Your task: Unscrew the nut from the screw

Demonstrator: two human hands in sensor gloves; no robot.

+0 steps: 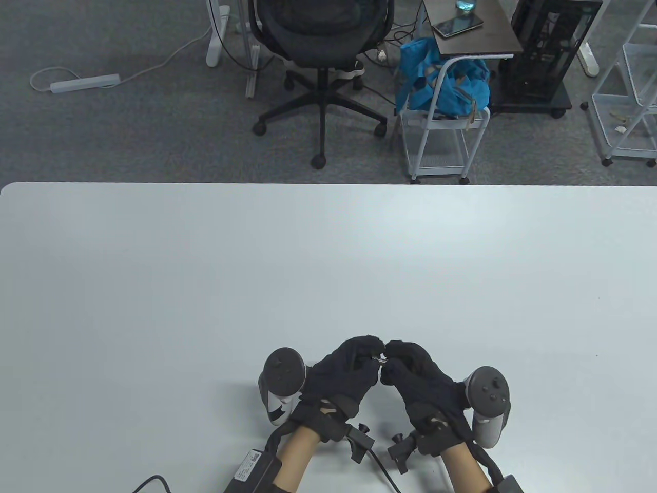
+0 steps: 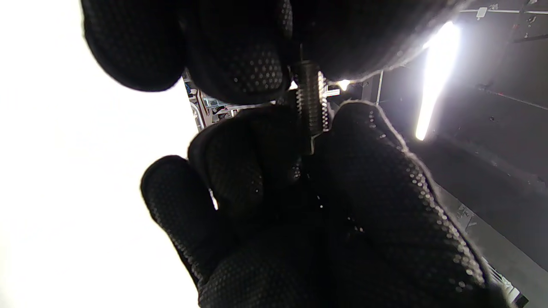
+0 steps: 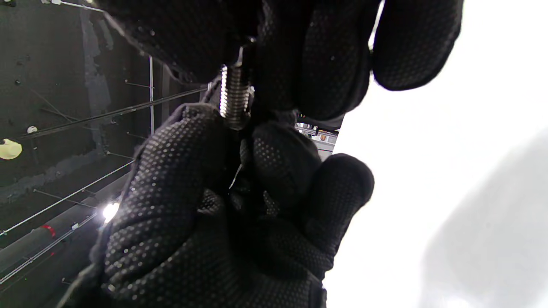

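Both gloved hands meet above the tabletop (image 1: pixel 205 267) close to the middle of its near edge, fingertips together over a small metal screw (image 1: pixel 380 360); the left hand (image 1: pixel 343 374) comes in from the left with its fingers curled over the top, and the right hand (image 1: pixel 418 377) mirrors it from the right; a grey tracker (image 1: pixel 283 382) sits on the back of the left hand and another tracker (image 1: pixel 488 398) on the back of the right.

In the left wrist view the screw (image 2: pixel 311 102) shows as a short threaded silver shaft standing roughly upright between two sets of dotted black fingers (image 2: pixel 239 72); its upper end vanishes into the fingers at the top of the view, its lower end into the fingers of the other hand (image 2: pixel 342 205) below; a flat metal edge shows at the foot of the thread, which may be the nut (image 2: pixel 314 141), though most of it is hidden by the glove.

The right wrist view gives the same pinch from the other side; the screw (image 3: pixel 234 100) gleams between the upper fingers (image 3: pixel 329 55) and the hand (image 3: pixel 201 192) rising from the bottom edge; here the nut cannot be made out.

So each hand is closed narrowly, pinching one end of the screw, and the bare thread spans the small gap between them; which hand has the nut cannot be told for sure.

Beyond the far edge of the tabletop stand a black office chair (image 1: pixel 323 46), a white wire cart with a blue bag (image 1: pixel 444 77), and a power strip (image 1: pixel 84 83) on the grey carpet.
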